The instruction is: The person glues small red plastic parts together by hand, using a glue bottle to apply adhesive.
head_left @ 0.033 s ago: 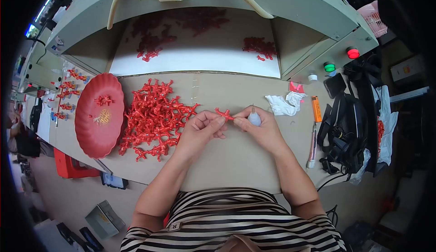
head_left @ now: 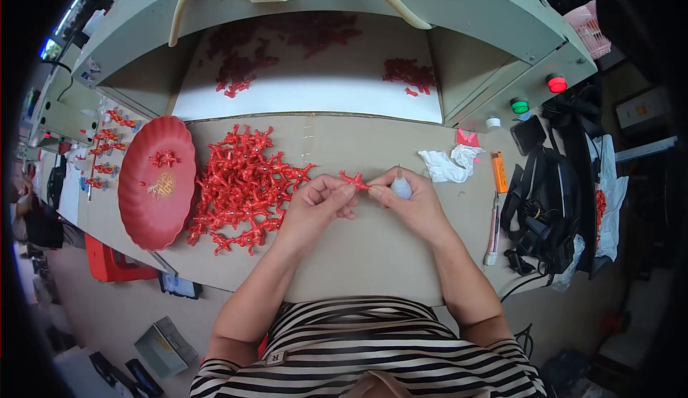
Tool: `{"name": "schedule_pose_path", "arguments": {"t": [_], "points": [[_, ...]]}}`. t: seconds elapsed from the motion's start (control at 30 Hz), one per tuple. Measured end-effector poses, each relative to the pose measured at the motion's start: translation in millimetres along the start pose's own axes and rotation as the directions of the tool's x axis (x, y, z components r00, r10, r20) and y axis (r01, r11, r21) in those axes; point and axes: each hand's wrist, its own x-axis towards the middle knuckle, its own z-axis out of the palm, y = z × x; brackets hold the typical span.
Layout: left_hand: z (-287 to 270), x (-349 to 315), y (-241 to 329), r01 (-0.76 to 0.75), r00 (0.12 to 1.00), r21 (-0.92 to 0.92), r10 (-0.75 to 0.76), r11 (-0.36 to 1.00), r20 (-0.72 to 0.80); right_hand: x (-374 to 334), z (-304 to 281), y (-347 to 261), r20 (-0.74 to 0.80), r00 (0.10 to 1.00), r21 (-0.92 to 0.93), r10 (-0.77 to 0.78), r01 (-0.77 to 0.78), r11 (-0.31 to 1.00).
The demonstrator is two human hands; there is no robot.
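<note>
Over the middle of the table, a small red plastic figure is pinched between the fingertips of both my hands. My left hand grips its left side with thumb and fingers. On the other side, my right hand pinches it, and also keeps a small whitish squeeze bottle with a thin tip tucked among its fingers. To the left of my left hand lies a heap of similar red figures.
A red scalloped tray holds a few red pieces. Ahead stands a grey cabinet with more red parts inside. On the right lie crumpled white tissue, an orange lighter, a knife-like tool and a black bag.
</note>
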Motion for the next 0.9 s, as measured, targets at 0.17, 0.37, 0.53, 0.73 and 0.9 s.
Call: {"name": "schedule_pose_path", "arguments": {"t": [0.17,0.37,0.53,0.73,0.9], "points": [[1.3,0.9,1.8,0.004,1.000,0.010,-0.004,1.000,-0.011,0.3,0.3,-1.0,-0.011,1.000,-0.017,0.004,-0.004,1.000],[-1.2,0.8,1.5,-0.005,1.000,0.001,0.005,1.000,-0.011,2.3,0.9,1.1,-0.010,0.999,-0.049,-0.031,0.031,0.998],[1.0,2.8,-2.0,-0.023,0.998,-0.024,0.025,0.999,0.058,-0.8,-0.6,2.0,-0.044,0.998,-0.058,-0.042,0.039,0.998],[-2.3,1.8,-6.1,-0.022,0.998,-0.010,0.023,1.000,0.063,-2.9,3.9,-0.1,-0.069,0.997,-0.036,-0.040,0.038,0.999],[2.1,1.7,-6.6,-0.028,0.998,0.006,0.027,1.000,0.050,-5.2,1.3,1.0,-0.059,0.997,-0.019,-0.049,0.048,0.999]]}}
